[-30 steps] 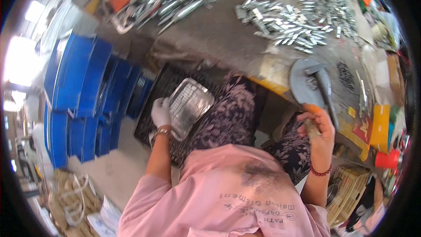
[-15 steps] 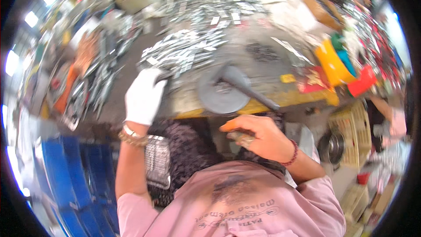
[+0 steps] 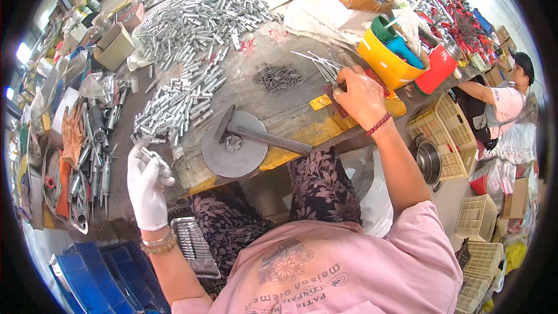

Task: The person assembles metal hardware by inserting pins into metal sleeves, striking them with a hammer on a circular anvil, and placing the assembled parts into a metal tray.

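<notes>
My left hand (image 3: 149,189), in a white glove, is at the near edge of the pile of short silver metal tubes (image 3: 180,102). Its thumb and fingers pinch a small silver tube (image 3: 152,154). Bare, my right hand (image 3: 361,97) reaches over the right part of the bench, its fingers closed at the ends of several thin metal rods (image 3: 323,67); which rod they grip is partly hidden. Between the hands, a hammer (image 3: 270,138) rests across a round grey metal plate (image 3: 232,161). Small dark pins (image 3: 278,77) lie heaped behind it.
A larger tube heap (image 3: 200,20) covers the back of the bench. At right stand a yellow container (image 3: 381,61) and a red bottle (image 3: 437,71). Tools (image 3: 96,157) and an orange glove (image 3: 72,134) crowd the left. Co-workers sit at the back and far right, by plastic crates (image 3: 444,134).
My right hand has moved from near my lap out to the rods at the right. My left hand has shifted left and nearer me, now with a small tube in its fingers. The view has turned.
</notes>
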Available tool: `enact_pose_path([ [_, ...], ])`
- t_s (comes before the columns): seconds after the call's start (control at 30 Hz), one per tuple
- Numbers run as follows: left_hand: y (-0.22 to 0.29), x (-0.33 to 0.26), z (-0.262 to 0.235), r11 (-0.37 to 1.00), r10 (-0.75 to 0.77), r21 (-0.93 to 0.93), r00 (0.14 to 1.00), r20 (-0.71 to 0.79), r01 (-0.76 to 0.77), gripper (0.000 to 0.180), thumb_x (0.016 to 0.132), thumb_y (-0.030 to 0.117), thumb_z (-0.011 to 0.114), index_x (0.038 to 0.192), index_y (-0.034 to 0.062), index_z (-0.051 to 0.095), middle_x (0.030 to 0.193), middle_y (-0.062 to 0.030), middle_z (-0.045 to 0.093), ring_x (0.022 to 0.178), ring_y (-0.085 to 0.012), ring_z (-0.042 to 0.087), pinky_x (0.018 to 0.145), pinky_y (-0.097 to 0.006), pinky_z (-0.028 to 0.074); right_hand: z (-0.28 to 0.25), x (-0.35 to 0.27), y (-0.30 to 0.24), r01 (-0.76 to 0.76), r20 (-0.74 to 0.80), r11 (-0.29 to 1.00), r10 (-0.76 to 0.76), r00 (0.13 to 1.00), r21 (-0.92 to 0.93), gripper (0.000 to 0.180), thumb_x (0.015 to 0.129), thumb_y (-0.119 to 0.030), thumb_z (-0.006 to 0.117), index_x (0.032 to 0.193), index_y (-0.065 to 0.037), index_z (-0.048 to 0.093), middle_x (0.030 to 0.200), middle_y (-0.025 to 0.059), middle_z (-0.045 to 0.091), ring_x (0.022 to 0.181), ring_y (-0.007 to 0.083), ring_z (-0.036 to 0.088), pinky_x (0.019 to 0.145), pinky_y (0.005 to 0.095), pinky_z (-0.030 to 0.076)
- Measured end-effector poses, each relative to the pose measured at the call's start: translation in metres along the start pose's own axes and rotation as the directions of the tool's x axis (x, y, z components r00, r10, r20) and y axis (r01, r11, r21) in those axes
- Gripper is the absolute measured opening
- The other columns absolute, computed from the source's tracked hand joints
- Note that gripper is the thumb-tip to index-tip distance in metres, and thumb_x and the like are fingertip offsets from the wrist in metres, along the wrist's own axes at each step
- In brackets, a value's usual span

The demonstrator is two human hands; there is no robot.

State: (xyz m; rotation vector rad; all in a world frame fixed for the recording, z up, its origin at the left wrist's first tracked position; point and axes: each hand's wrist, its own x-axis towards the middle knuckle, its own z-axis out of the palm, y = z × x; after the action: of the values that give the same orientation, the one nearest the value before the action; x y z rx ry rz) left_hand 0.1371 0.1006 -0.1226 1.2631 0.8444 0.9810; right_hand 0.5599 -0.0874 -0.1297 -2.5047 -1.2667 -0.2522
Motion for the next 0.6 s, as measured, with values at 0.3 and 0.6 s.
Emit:
enact_pose_path([
  [0.3, -0.004, -0.027, 0.046, 0.955, -0.165, 0.273, 0.973, 0.162, 0.116, 0.029, 0.099, 0.003, 0.073, 0.127, -0.0001, 0.067, 0.113, -0.0082, 0.075, 0.096, -0.0097, 0.070, 0.078, -0.024, 0.057, -0.003, -0.012, 0.004, 0.031, -0.034, 0.983, -0.038, 0.999, -0.183, 0.027, 0.086, -0.020, 0.084, 0.105, -0.005, 0.071, 0.113, 0.0179, 0.074, 0.101, 0.0396, 0.077, 0.083, 0.0501, 0.063],
  [0.6, -0.016, -0.026, 0.058, 0.671, 0.240, 0.612, 0.903, 0.355, -0.419, 0.024, 0.088, -0.005, 0.081, 0.112, -0.0003, 0.077, 0.105, -0.0114, 0.072, 0.099, -0.0236, 0.072, 0.091, -0.033, 0.057, -0.074, -0.012, -0.008, 0.216, -0.122, 0.947, -0.192, 0.974, 0.239, 0.018, 0.083, 0.000, 0.073, 0.100, -0.003, 0.068, 0.096, 0.0164, 0.068, 0.088, 0.0379, 0.070, 0.080, 0.0440, 0.057],
])
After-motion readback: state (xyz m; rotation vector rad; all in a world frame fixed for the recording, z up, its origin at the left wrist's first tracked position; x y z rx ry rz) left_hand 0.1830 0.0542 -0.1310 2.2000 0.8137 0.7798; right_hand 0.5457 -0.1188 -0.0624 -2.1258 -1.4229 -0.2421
